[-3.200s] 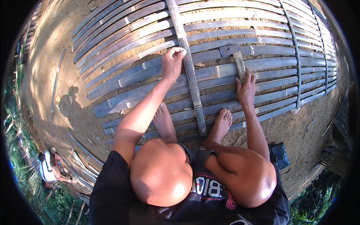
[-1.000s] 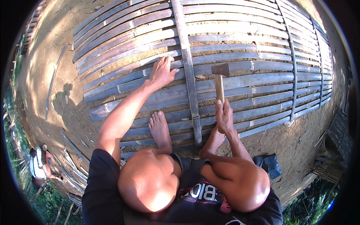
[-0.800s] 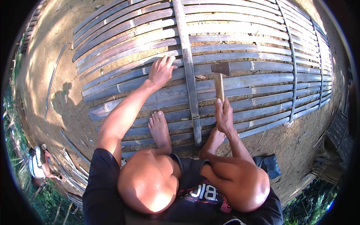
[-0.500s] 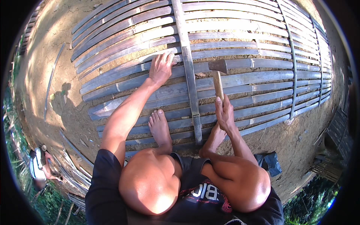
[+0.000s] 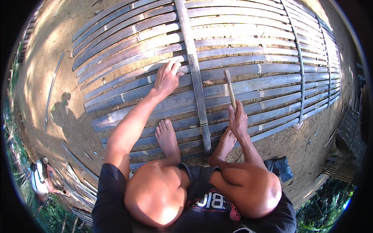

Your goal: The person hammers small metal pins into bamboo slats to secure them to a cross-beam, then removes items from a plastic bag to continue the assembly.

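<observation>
Head view shows the left hand [image 5: 168,76] spread flat on the bamboo slats [image 5: 272,83], just left of the long cross strip [image 5: 196,83]. Right of that strip, the right hand [image 5: 237,120] is wrapped around a hammer [image 5: 230,88] handle, its head up above the slats

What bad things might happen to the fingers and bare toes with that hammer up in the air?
The left hand presses the bamboo slats right beside the cross strip, close to where the hammer, raised in the right hand, might land, so a missed swing could hit fingers. Both bare feet rest on the slats, so a slipped hammer or a splinter could hurt toes.
</observation>
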{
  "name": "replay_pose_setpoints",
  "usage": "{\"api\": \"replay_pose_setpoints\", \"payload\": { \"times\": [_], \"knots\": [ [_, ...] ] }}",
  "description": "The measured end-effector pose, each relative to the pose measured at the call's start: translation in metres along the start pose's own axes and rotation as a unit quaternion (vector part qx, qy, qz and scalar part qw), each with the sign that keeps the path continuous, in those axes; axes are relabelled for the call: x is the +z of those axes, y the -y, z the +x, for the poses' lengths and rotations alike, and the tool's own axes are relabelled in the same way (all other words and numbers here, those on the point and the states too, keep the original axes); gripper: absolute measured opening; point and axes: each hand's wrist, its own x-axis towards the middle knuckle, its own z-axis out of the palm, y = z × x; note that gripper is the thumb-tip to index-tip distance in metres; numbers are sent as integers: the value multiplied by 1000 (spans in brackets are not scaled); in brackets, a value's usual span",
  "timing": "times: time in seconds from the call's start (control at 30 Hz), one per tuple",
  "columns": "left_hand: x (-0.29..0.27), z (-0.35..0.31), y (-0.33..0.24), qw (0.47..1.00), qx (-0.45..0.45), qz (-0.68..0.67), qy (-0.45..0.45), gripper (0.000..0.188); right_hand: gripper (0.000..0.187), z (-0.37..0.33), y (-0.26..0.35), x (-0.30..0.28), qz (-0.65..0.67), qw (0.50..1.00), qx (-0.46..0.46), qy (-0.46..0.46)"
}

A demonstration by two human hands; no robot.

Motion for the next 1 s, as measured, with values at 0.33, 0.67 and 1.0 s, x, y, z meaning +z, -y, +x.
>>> {"api": "replay_pose_setpoints", "payload": {
  "times": [0.33, 0.67, 1.0],
  "knots": [
    [21, 38, -35, 973, 12, -204, -108, 11, 53, -45, -89, 8, 127, 983, 122, -49],
    [46, 39, -48, 960, -55, -212, -172, 4, 38, -33, -50, -2, 98, 991, 57, -72],
    [52, 39, -38, 939, -89, -285, -173, 9, 37, -29, -57, 2, 139, 987, 56, -55]
  ]
}}
